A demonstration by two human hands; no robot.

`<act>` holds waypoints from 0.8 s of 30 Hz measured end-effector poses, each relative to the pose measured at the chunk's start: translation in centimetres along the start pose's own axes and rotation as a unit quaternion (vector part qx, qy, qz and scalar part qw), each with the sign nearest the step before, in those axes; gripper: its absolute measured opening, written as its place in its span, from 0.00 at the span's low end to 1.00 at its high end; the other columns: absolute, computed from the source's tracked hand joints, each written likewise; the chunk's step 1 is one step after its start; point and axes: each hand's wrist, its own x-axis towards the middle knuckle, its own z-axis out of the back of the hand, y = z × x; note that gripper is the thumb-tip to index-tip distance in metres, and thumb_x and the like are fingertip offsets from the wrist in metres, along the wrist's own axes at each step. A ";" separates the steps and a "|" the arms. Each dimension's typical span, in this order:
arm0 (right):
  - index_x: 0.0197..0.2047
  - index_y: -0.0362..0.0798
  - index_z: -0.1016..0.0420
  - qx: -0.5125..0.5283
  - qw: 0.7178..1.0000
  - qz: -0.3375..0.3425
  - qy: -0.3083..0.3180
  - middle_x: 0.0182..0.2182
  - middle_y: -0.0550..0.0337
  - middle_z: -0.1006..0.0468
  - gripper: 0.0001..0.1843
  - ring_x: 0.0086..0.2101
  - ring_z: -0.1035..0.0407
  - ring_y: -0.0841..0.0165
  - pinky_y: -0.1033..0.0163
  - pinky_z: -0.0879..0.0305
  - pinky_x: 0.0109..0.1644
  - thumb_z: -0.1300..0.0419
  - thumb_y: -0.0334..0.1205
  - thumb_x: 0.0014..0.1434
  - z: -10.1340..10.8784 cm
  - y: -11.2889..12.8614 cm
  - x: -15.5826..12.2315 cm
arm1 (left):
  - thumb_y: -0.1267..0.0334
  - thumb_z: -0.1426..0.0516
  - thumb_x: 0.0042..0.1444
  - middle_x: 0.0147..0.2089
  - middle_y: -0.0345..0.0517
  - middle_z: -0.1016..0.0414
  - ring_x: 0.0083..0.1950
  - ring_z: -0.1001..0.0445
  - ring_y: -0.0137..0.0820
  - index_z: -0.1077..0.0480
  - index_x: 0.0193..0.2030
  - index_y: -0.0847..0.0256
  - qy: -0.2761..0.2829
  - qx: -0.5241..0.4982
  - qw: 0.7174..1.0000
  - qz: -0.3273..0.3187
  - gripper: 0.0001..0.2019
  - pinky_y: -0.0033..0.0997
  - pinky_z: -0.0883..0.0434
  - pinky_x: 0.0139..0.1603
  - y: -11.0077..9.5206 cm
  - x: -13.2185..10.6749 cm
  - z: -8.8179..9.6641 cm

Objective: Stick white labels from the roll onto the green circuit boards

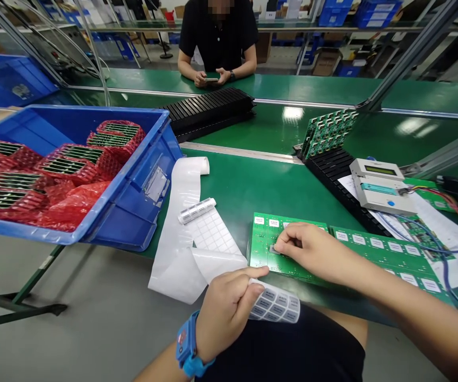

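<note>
My left hand (226, 310), with a blue watch on its wrist, pinches a strip of printed labels (278, 306) between thumb and fingers at the table's front edge. The strip curls toward my lap. My right hand (312, 246) is over a green circuit board (261, 246), its thumb and forefinger pinched on a small label (272, 249) at the board's surface. White labels sit along this board's far edge. Beside it on the right lies another green circuit board (366, 252) with rows of white labels. Label backing paper (181, 233) and a small label roll (197, 211) lie left of the boards.
A blue bin (127, 212) at left holds circuit boards in red bubble wrap (75, 207). Black racks (213, 109) lie behind; another black rack (332, 180) holds upright boards (328, 132). A programmer device (378, 185) with cables stands at right. Someone (218, 42) sits opposite, holding a phone-like object.
</note>
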 end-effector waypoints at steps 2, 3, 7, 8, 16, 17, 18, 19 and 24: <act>0.23 0.49 0.31 -0.043 0.999 0.027 -0.020 0.25 0.62 0.27 0.11 0.30 0.34 0.68 0.61 0.42 0.36 0.46 0.39 0.56 -0.4 0.0 -0.3 | 0.69 0.51 0.61 0.48 0.45 0.24 0.49 0.26 0.29 0.30 0.31 0.62 -0.001 0.001 1.000 0.000 0.11 0.24 0.31 0.48 0.0 0.0 0.0; 0.24 0.49 0.31 -0.075 0.995 0.046 -0.040 0.25 0.62 0.28 0.10 0.31 0.35 0.67 0.59 0.42 0.37 0.46 0.38 0.56 -0.5 0.0 -0.5 | 0.68 0.51 0.61 0.48 0.45 0.23 0.49 0.26 0.29 0.29 0.31 0.61 -0.002 0.001 1.000 0.001 0.11 0.24 0.31 0.48 0.0 0.0 0.0; 0.36 0.48 0.32 -0.169 0.965 0.118 -0.161 0.30 0.57 0.28 0.05 0.35 0.35 0.61 0.53 0.43 0.42 0.43 0.36 0.54 -0.3 0.4 -0.9 | 0.68 0.52 0.61 0.47 0.46 0.23 0.48 0.26 0.30 0.29 0.31 0.62 0.000 -0.005 1.000 0.008 0.12 0.25 0.30 0.47 -0.1 -0.1 0.0; 0.39 0.48 0.34 -0.147 0.966 0.129 -0.166 0.32 0.56 0.28 0.07 0.36 0.35 0.61 0.53 0.43 0.42 0.43 0.36 0.54 -0.1 0.6 -0.8 | 0.68 0.52 0.61 0.47 0.46 0.23 0.48 0.26 0.30 0.29 0.30 0.62 0.003 -0.007 1.000 0.010 0.12 0.26 0.30 0.47 -0.1 -0.1 0.0; 0.41 0.50 0.40 0.130 0.987 0.090 0.034 0.29 0.64 0.29 0.10 0.30 0.33 0.71 0.63 0.38 0.35 0.49 0.30 0.55 -0.8 2.0 1.8 | 0.68 0.52 0.61 0.46 0.46 0.23 0.48 0.26 0.31 0.29 0.31 0.61 -0.004 -0.007 1.000 0.015 0.12 0.27 0.30 0.48 -0.1 0.0 -0.1; 0.41 0.49 0.40 0.134 0.986 0.089 0.031 0.28 0.64 0.29 0.10 0.30 0.33 0.71 0.63 0.38 0.35 0.49 0.29 0.55 -1.0 2.0 1.9 | 0.68 0.52 0.61 0.46 0.46 0.23 0.48 0.26 0.31 0.29 0.30 0.61 -0.004 -0.007 1.000 0.015 0.12 0.26 0.30 0.47 -0.1 -0.1 -0.1; 0.41 0.50 0.40 0.137 0.986 0.090 0.029 0.28 0.65 0.29 0.10 0.30 0.33 0.71 0.63 0.38 0.35 0.49 0.29 0.55 -1.1 1.9 1.9 | 0.68 0.52 0.61 0.46 0.46 0.23 0.48 0.26 0.31 0.29 0.30 0.61 -0.005 -0.007 1.000 0.015 0.13 0.26 0.30 0.47 -0.1 -0.1 -0.1; 0.41 0.50 0.40 0.137 0.986 0.090 0.028 0.28 0.65 0.29 0.10 0.30 0.33 0.72 0.64 0.38 0.35 0.49 0.29 0.55 -1.2 1.9 2.0 | 0.67 0.52 0.61 0.46 0.46 0.23 0.48 0.26 0.31 0.29 0.30 0.61 -0.004 -0.007 1.000 0.017 0.13 0.26 0.30 0.47 -0.1 -0.1 -0.1; 0.37 0.50 0.40 0.082 0.991 0.105 0.007 0.28 0.65 0.29 0.08 0.30 0.34 0.71 0.64 0.39 0.33 0.49 0.28 0.55 -1.6 1.7 1.8 | 0.67 0.52 0.62 0.47 0.47 0.23 0.49 0.26 0.30 0.29 0.31 0.61 0.004 -0.004 1.000 0.026 0.13 0.26 0.30 0.48 -0.2 -0.2 -0.1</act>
